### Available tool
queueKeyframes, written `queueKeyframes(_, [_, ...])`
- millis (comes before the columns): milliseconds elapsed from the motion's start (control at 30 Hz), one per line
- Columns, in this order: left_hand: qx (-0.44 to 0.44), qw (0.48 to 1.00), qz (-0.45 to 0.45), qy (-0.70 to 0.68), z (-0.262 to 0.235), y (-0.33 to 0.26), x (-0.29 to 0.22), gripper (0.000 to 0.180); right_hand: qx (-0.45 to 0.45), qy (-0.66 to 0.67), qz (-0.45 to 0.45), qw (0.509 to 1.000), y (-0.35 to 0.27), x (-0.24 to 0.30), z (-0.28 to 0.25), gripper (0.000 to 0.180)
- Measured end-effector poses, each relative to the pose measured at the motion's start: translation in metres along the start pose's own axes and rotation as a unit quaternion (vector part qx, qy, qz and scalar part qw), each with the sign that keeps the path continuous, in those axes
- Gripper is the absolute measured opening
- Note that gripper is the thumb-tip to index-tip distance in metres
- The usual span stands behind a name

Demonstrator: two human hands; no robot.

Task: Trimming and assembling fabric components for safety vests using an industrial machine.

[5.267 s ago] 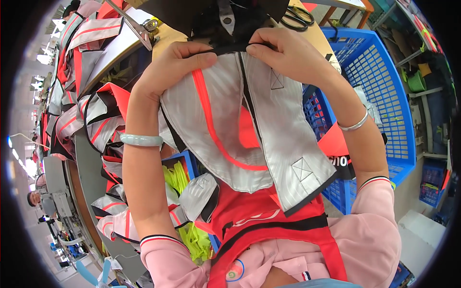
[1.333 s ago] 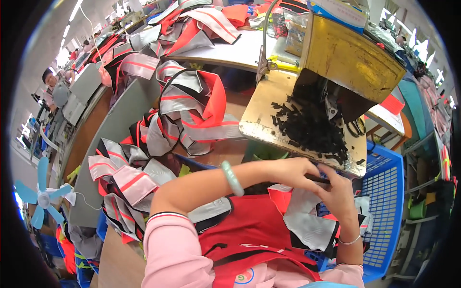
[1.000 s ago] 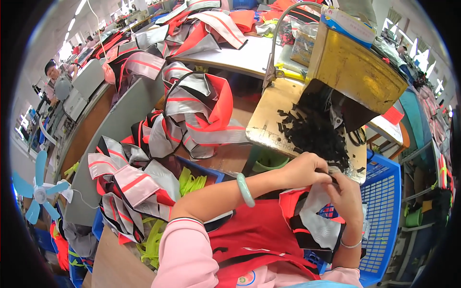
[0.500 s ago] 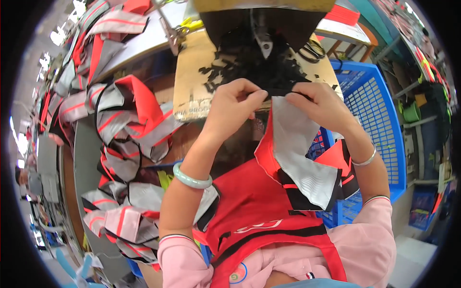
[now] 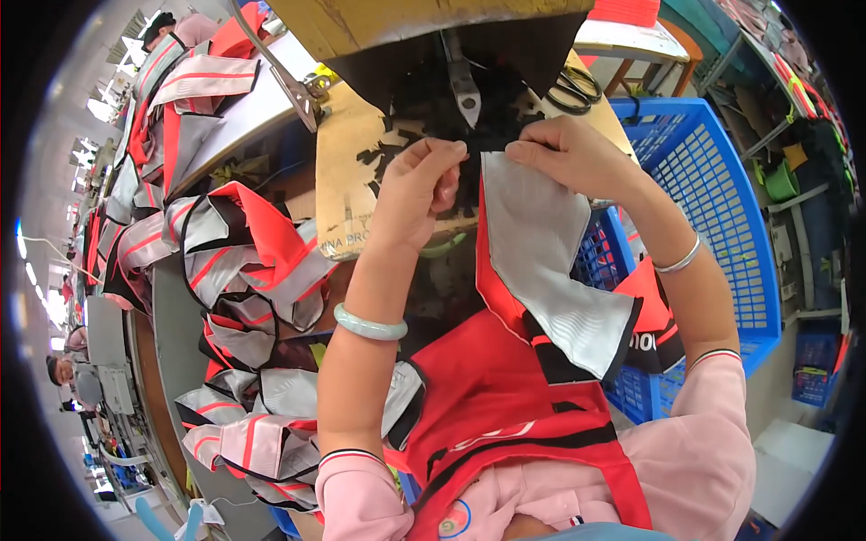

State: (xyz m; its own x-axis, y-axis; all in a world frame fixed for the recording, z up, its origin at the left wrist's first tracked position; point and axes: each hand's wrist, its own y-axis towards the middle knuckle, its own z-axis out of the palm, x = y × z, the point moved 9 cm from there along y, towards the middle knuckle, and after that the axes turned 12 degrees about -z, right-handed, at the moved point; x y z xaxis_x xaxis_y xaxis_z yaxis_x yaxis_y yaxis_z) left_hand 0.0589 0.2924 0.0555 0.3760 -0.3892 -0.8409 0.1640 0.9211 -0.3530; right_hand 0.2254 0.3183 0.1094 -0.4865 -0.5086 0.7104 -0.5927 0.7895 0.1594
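Over the cardboard sheet, both hands pinch the grey-and-red vest piece's top edge.

— How are the arms held?

— Both forearms are raised from the lower edge, pink cuffs pushed back to the elbows. The left hand is brought up just left of the grey reflective strip, its fingers curled and pinched at the strip's top edge.

— And the other?

— The right hand is set at the strip's top right corner, fingers bent down and closed on that edge. A bangle is worn on each wrist.
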Motion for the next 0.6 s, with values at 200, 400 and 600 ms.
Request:
queueKeyframes(200, [0.001,1.0,-0.014,-0.019,-0.007,0.016,-0.002,0.01,0.003,0.012,0.015,1.0,0.012,-0.015,0.005,0.035])
queueKeyframes(400, [0.025,0.999,0.018,-0.012,0.001,0.019,-0.018,0.011,0.009,-0.004,0.034,0.999,0.017,-0.011,-0.006,0.034])
queueKeyframes(600, [0.025,0.99,0.075,-0.119,-0.03,0.015,-0.054,0.015,-0.043,0.007,0.016,0.999,0.012,-0.003,-0.033,0.034])
